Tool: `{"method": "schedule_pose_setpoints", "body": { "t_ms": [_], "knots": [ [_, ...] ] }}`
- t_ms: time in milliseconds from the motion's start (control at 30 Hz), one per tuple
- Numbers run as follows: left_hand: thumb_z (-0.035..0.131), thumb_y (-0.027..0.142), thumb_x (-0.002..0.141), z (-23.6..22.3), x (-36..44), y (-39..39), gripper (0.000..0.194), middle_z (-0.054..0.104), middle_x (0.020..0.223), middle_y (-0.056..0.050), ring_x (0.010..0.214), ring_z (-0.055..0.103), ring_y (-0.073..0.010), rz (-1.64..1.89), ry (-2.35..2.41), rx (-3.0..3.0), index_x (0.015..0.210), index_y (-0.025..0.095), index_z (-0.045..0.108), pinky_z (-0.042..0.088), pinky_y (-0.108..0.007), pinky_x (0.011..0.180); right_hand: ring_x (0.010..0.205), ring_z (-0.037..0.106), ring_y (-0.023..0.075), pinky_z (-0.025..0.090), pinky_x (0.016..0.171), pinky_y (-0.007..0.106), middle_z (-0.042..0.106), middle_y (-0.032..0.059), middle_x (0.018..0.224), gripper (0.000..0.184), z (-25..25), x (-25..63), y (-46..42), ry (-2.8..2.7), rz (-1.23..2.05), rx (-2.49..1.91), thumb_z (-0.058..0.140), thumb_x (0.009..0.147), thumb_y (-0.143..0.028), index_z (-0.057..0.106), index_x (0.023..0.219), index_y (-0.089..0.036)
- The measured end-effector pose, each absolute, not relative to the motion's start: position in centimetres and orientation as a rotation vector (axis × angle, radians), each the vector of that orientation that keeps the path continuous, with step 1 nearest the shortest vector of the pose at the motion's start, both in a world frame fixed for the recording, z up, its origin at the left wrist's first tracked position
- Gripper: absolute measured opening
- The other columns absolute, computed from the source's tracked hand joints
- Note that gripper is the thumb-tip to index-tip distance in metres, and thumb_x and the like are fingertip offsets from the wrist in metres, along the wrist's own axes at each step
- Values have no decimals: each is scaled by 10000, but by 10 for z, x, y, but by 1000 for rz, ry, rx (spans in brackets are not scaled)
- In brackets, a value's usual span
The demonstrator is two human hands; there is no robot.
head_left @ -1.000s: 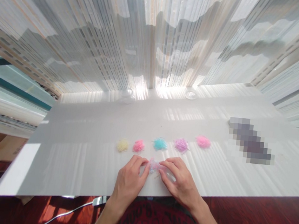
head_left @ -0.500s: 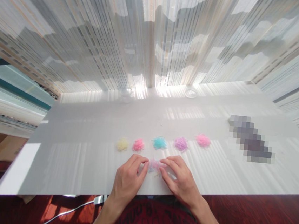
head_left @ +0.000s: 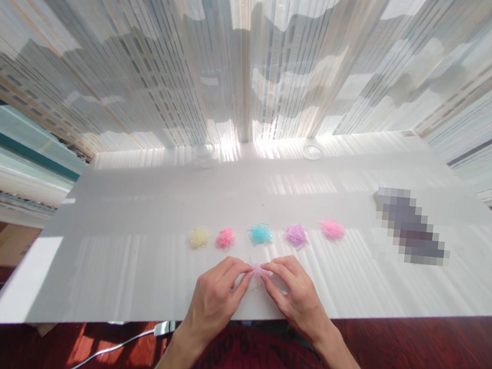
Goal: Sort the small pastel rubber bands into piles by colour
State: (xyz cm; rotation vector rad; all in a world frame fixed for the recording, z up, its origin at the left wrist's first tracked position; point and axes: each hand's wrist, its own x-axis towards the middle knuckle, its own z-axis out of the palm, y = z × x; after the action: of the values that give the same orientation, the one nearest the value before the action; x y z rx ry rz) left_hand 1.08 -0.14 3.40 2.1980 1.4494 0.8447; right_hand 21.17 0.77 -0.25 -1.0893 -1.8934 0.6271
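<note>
A small loose pile of thin pale pink and lilac strands [head_left: 257,271] lies on the white table close to its front edge, partly hidden by my fingers. My left hand [head_left: 221,289] pinches the pile's left side, thumb and forefinger pressed together. From the right, my right hand [head_left: 296,291] has thumb and forefinger closed on the other side of the same strands. Beyond my hands, a row of similar piles runs across the table: yellow [head_left: 199,237], bright pink [head_left: 226,238], turquoise [head_left: 260,233], purple [head_left: 296,235] and light pink [head_left: 332,229].
A blurred-out dark object [head_left: 411,226] lies on the right of the white table [head_left: 138,215]. A clear round dish [head_left: 312,152] stands by the striped curtain [head_left: 257,64] at the back. A white cable [head_left: 112,348] hangs below the front edge.
My left hand has moved slightly right and its fingertips have closed on the strands. The pile looks more gathered between my hands. The view has shifted a little.
</note>
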Motion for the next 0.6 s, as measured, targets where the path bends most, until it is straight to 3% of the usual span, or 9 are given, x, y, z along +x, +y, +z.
{"method": "schedule_pose_setpoints", "body": {
  "t_ms": [367,600],
  "knots": [
    [583,194,1026,31,6,-3,91,723,906,-2,648,585,-121,866,1444,2115,1040,216,670,495,-254,676,890,675,208,594,787,337,679,61,948,147,-1,212,8,-1870,617,-1100,604,995,-135,676,1091,-220],
    [599,215,1024,26,-3,-6,99,731,942,-16,747,644,-136,905,1444,1949,1063,225,689,518,-254,713,893,674,210,601,783,339,676,66,956,169,-1,211,8,-1872,613,-1108,640,981,-157,672,1136,-217]
  ]
}}
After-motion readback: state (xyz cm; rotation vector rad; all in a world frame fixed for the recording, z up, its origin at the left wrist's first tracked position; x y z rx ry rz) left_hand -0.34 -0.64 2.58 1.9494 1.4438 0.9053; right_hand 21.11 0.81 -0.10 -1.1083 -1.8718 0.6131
